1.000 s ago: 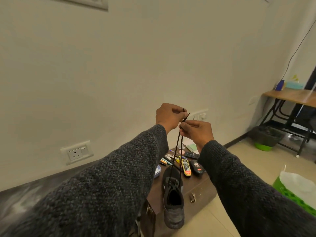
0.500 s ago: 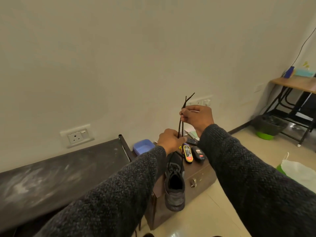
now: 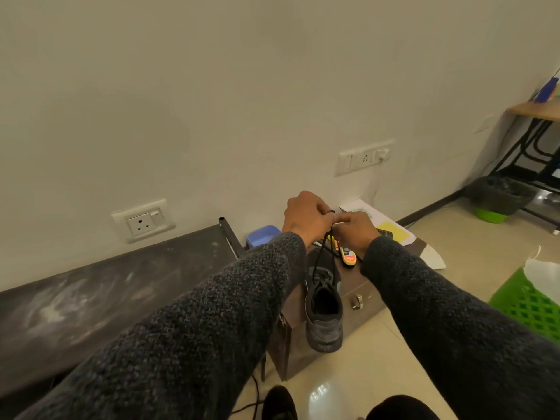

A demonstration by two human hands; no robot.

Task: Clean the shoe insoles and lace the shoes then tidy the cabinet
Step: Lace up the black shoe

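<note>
The head camera looked down past two arms in dark grey knitted sleeves (image 3: 188, 322) toward a black lace-up sports shoe (image 3: 323, 304) standing on the top of a low brown metal cabinet (image 3: 363, 301), its heel hanging over the cabinet's front edge toward the wearer. A thin black shoelace (image 3: 321, 253) rose from the eyelets near the tongue up to the two hands, which met just above the toe end of the shoe. The left hand (image 3: 306, 215) had its fingers curled, with a small loop of the lace showing at its knuckles. The right hand (image 3: 354, 227) touched the left one, thumb and fingertips pinching the lace where the hands joined. Exactly how the two lace ends ran between the fingers could not be told.

Behind the hands, on the cabinet top, lay a yellow and red handheld gadget (image 3: 348, 256); any print on it was too small to read. A blue plastic lidded box (image 3: 262, 234) sat near the wall, and white and yellow sheets of paper (image 3: 391, 230) lay beyond the right hand, their writing unreadable. Left of the cabinet ran a dark dusty bench top (image 3: 106, 298). A white wall socket (image 3: 142, 221) sat above it, and a white switch plate (image 3: 363, 157) was farther right. A green plastic lattice crate (image 3: 527, 304) stood on the tiled floor at right.
</note>
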